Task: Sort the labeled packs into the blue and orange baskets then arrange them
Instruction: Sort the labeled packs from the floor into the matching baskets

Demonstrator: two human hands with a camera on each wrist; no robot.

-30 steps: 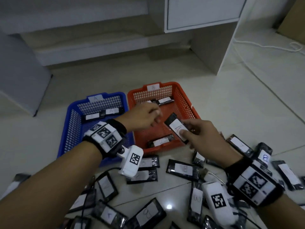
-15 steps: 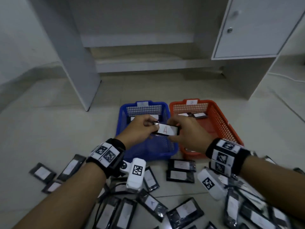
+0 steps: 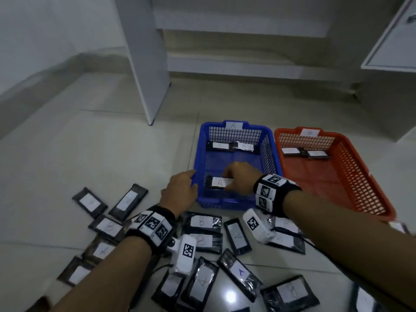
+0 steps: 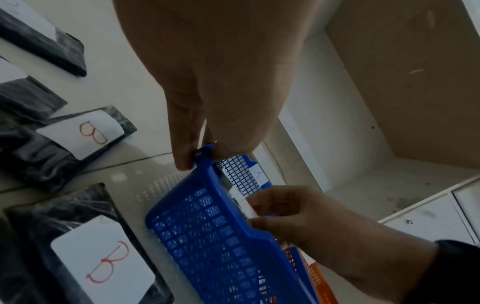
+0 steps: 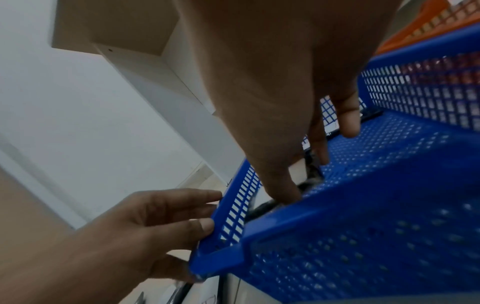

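Note:
The blue basket (image 3: 270, 152), tagged A, stands left of the orange basket (image 3: 351, 161), tagged B. My right hand (image 3: 234, 180) reaches into the blue basket's near end and holds a black pack (image 3: 219, 182) with a white label marked A, low over the mesh floor. In the right wrist view the thumb and fingers (image 5: 348, 127) lie on that pack (image 5: 309, 183). My left hand (image 3: 191, 179) pinches the blue basket's near left corner rim (image 4: 205, 162). Two packs (image 3: 231, 146) lie at the blue basket's far end, two (image 3: 304, 152) in the orange one.
Several loose labeled packs (image 3: 202, 221) cover the floor tiles in front of the baskets and to the left (image 3: 128, 200); two marked B (image 4: 85, 133) lie by my left hand. A white desk panel (image 3: 148, 64) stands behind, a cabinet (image 3: 394, 41) at the right.
Half a second ago both hands held the A pack above the baskets. Now my right hand has lowered it into the blue basket and my left hand has gone to the basket's corner.

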